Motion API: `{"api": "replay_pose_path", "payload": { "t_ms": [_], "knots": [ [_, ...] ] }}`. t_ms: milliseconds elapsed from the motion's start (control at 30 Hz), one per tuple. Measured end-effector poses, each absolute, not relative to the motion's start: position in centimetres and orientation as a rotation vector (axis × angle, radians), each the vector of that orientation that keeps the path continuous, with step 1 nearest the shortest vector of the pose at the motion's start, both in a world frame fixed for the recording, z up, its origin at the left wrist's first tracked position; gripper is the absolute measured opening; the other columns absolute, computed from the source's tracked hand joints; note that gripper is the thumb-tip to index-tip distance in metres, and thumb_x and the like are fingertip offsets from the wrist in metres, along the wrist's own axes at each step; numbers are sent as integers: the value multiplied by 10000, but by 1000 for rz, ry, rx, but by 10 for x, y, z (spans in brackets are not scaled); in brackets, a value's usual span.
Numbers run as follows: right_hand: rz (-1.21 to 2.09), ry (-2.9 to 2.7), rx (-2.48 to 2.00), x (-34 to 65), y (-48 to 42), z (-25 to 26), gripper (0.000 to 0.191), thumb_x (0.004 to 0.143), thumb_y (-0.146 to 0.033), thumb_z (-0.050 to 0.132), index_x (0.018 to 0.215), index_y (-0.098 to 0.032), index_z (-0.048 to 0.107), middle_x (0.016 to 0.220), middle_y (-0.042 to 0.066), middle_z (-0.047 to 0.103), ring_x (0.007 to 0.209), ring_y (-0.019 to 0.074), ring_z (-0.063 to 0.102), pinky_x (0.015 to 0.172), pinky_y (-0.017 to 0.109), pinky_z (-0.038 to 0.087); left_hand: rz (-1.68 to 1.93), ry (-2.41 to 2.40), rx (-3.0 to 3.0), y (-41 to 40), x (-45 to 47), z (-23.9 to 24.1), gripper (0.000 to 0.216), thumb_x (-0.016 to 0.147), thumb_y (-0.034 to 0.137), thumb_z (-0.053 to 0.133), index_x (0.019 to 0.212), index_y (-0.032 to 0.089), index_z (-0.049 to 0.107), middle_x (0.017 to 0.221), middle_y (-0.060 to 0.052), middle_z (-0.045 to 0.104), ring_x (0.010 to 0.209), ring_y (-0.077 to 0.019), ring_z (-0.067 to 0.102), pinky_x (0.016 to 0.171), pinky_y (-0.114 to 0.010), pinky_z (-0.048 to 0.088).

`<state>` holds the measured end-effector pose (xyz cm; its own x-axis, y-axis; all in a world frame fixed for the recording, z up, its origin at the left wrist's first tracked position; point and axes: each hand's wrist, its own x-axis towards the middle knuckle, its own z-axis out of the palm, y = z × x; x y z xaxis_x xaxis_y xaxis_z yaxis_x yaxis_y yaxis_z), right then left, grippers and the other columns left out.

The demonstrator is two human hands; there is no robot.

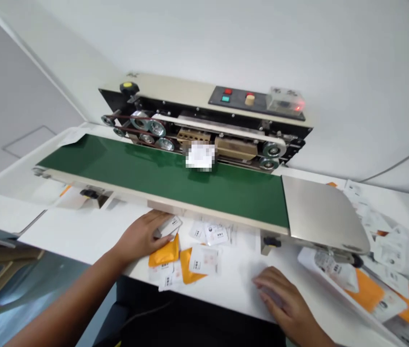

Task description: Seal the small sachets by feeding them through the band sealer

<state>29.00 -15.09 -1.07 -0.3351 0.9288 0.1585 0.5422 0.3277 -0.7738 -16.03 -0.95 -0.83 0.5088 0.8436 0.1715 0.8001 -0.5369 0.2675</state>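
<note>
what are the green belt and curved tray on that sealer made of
The green conveyor belt looks like matte rubber or PVC, with a flat, low-sheen surface. The curved tray looks like brushed stainless steel, pale grey with a soft sheen.

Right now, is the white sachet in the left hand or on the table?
In hand: the left hand grips the white sachet by its end.

A white sachet point(169, 226) is gripped by the left hand point(141, 237) just below the green conveyor belt point(161, 176) of a band sealer point(204, 108). Orange pouches point(164, 251) are laid beside it, and the right hand point(280, 301) is rested on the white table point(229, 274).
</note>
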Motion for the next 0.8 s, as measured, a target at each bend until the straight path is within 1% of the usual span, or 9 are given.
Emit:
{"api": "replay_pose_path", "payload": {
  "t_ms": [100,233,300,433,500,567,667,733,800],
  "knots": [
    [958,-2001,-1252,291,-134,-9,219,997,-289,585,1123,-350,753,957,60,769,887,257,753,782,391,665,432,1460,2583,-12,-162,-7,594,905,578,721,1409,265,690,1303,-129,760,1138,-357,744,951,-492,633],
    [985,-1998,-1192,291,-117,-13,174,989,-298,575,970,-298,748,809,47,741,724,216,734,653,305,631,445,1415,2623,-17,-166,-4,587,931,570,701,1425,254,678,1334,-139,748,1176,-349,740,993,-484,637],
    [998,-1993,-1170,295,-114,-19,169,984,-301,579,959,-291,746,784,46,742,688,210,732,623,285,619,517,1367,2643,-19,-168,-3,562,957,546,684,1445,268,664,1316,-130,757,1170,-331,747,1002,-462,642],
    [1116,-1959,-1188,307,-113,-32,177,998,-315,581,1025,-298,755,797,41,747,674,200,736,590,253,600,667,1212,2690,-19,-171,-1,488,1026,476,623,1478,294,636,1301,-104,768,1164,-281,755,1032,-416,641],
    [1162,-1949,-1186,309,-113,-33,187,1005,-325,573,1023,-296,757,793,37,743,683,196,736,609,251,601,713,1178,2718,-19,-171,-1,440,1050,416,592,1471,296,641,1312,-98,765,1181,-265,750,1050,-405,635],
    [1167,-1927,-1192,307,-113,-31,198,1008,-339,565,1009,-288,757,798,41,743,701,200,738,636,261,605,738,1201,2744,-20,-169,-2,407,1055,303,561,1451,297,655,1295,-89,774,1190,-254,747,1046,-397,639],
    [1123,-1881,-1233,299,-117,-27,217,1007,-365,556,983,-282,755,818,49,744,721,211,737,656,287,610,747,1297,2767,-20,-167,-2,474,1016,135,494,1426,294,670,1264,-79,785,1180,-246,755,1016,-396,655],
    [1082,-1856,-1275,294,-119,-25,233,1006,-378,552,965,-286,762,840,52,748,740,222,739,670,313,616,737,1341,2756,-21,-165,-1,501,998,103,473,1418,285,676,1289,-86,775,1194,-249,753,1016,-406,656],
    [1060,-1832,-1307,291,-121,-23,244,1001,-386,555,956,-286,773,868,54,757,776,237,747,699,344,625,733,1318,2742,-22,-164,1,483,993,122,498,1411,278,683,1324,-94,760,1221,-255,742,1036,-419,647]
  ]
}}
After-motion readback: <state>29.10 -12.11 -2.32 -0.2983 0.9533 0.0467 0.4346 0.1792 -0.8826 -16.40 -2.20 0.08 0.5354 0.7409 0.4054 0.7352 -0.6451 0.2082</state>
